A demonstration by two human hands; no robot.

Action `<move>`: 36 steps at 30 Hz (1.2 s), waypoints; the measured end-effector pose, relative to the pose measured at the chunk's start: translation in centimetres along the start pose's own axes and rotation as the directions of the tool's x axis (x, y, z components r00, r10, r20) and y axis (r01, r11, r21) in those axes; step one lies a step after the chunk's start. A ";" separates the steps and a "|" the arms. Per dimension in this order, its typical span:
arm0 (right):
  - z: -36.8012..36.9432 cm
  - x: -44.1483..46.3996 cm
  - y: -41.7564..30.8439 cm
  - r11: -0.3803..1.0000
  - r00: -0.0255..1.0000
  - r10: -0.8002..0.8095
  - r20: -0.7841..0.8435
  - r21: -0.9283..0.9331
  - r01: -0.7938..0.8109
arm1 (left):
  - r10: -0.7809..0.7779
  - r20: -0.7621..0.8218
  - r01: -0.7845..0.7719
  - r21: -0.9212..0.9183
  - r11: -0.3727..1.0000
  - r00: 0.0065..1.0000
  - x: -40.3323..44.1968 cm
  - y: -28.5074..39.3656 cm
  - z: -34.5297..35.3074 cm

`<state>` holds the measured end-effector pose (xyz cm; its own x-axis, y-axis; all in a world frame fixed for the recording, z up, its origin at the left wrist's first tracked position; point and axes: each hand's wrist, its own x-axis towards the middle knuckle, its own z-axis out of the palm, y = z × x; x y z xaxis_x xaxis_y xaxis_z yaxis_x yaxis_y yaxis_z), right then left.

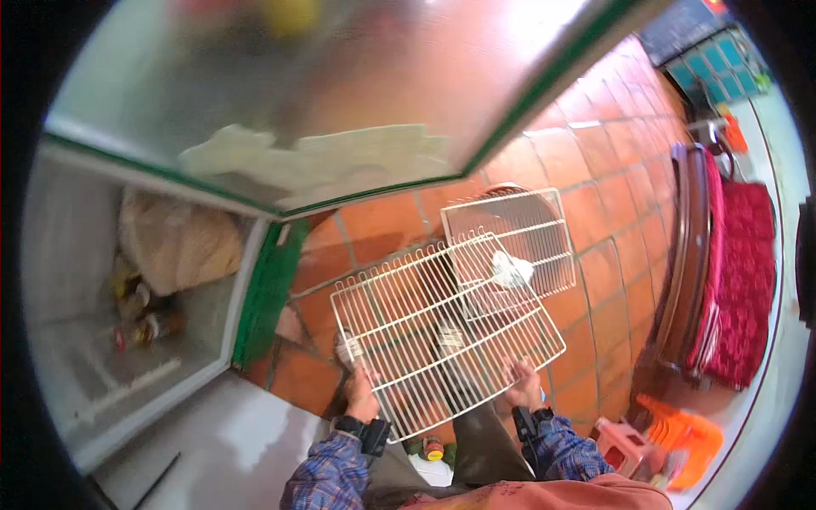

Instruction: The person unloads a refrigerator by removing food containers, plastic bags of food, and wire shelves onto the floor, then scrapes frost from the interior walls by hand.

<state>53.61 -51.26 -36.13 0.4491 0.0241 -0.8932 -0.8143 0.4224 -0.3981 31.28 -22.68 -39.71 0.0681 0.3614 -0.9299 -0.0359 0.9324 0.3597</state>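
A white wire shelf rack [408,321] is held tilted in front of me, above my feet. My left hand [361,393] is closed on its left edge near the corner. My right hand [523,382] is closed on its near edge toward the right. Beyond it is a second wire rack [552,223], partly overlapped by the first, with a round brown object under its far side. A crumpled white cloth or paper [512,270] shows at the second rack.
A glass door [357,102] with a green edge swings open over the tiled floor [612,289]. The cabinet at left holds a tan bundle [183,242] and small jars. At right are a bench with red fabric [744,280], a pink stool [620,446] and an orange plastic chair [688,438].
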 end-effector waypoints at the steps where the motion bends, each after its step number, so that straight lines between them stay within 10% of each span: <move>1: -0.6 -0.5 0.9 0.995 0.997 -0.061 -0.056 0.074 0.065 | 0.137 0.028 -0.140 0.201 0.969 0.990 1.9 -0.3 -0.9; 18: -5.0 25.0 -18.0 0.984 0.981 -0.179 -0.069 -0.003 0.180 | 0.223 0.071 -0.230 0.136 0.964 0.972 12.2 -15.3 27.3; 23: -5.6 26.5 -15.2 0.987 0.994 -0.111 -0.019 -0.120 0.108 | 0.195 0.318 -0.335 0.478 0.812 0.928 16.7 -15.9 24.8; 25: -7.0 27.5 -13.2 0.981 0.981 -0.113 0.157 -0.138 0.135 | 0.150 0.501 -0.306 0.245 0.920 0.852 15.9 -13.6 24.1; 30: 0.2 20.5 -7.8 0.960 0.990 -0.077 0.116 -0.259 0.105 | -0.075 0.501 -0.206 0.483 0.851 0.862 10.9 -3.6 20.4; 31: 3.1 18.1 -6.7 0.938 0.986 -0.049 0.156 -0.331 0.099 | 0.014 0.755 -0.545 0.460 0.701 0.656 11.6 -2.4 17.4; 33: 6.8 16.6 -3.8 0.844 0.972 0.081 0.221 -0.533 0.050 | 0.180 0.684 -0.606 0.456 0.652 0.707 9.1 0.3 13.8; 36: 14.3 15.9 3.8 0.808 0.887 0.276 0.371 -0.590 -0.005 | 0.127 0.342 -0.299 0.516 0.803 0.931 6.5 6.6 6.4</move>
<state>62.95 -36.33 -48.89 0.3095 0.4742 -0.8243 -0.8768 -0.1932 -0.4403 37.84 -14.11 -42.90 0.4002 0.4580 -0.7938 0.4651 0.6448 0.6065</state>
